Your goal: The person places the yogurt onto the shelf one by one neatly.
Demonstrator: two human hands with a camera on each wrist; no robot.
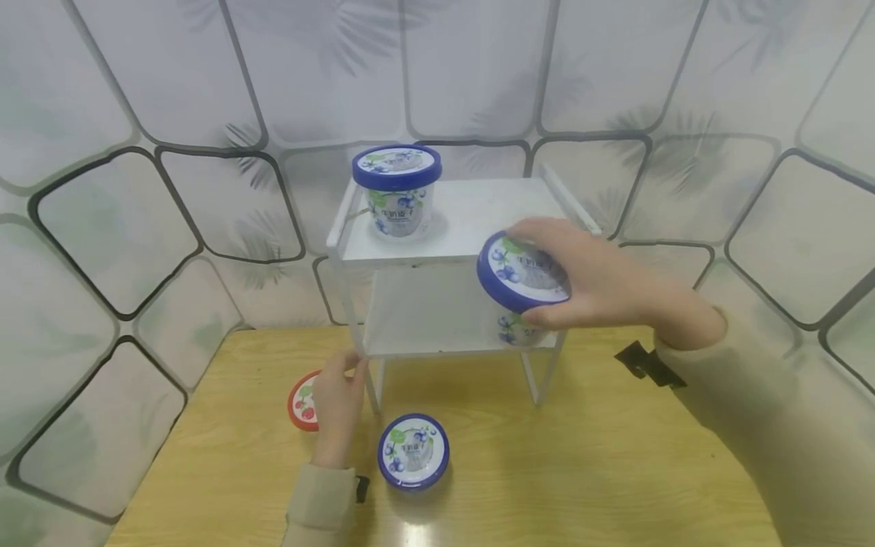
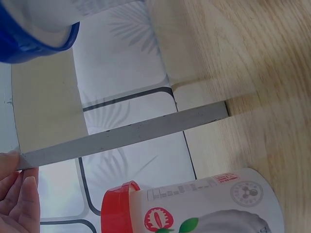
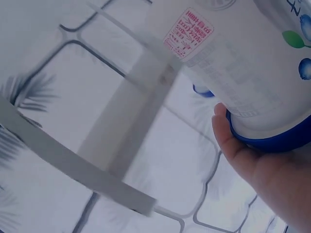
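Note:
My right hand [image 1: 588,273] grips a paper tub [image 1: 522,273] by its blue lid, fingers over the far side and thumb at the near rim. Slightly tilted, this tub overlaps the right front of a white two-tier rack [image 1: 506,201]. In the right wrist view the tub [image 3: 233,68] shows its printed white side, with fingers at the blue rim. At the rack's left front leg [image 2: 126,138], my left hand [image 1: 335,395] pinches the leg near the lower shelf. Beside that hand stands a red-lidded tub [image 2: 209,208], partly hidden by it in the head view.
Another blue-lidded tub [image 1: 396,201] stands at the left of the top shelf. On the wooden table [image 1: 615,456], a blue-lidded tub [image 1: 413,452] stands before the rack. A patterned backdrop [image 1: 472,68] rises behind.

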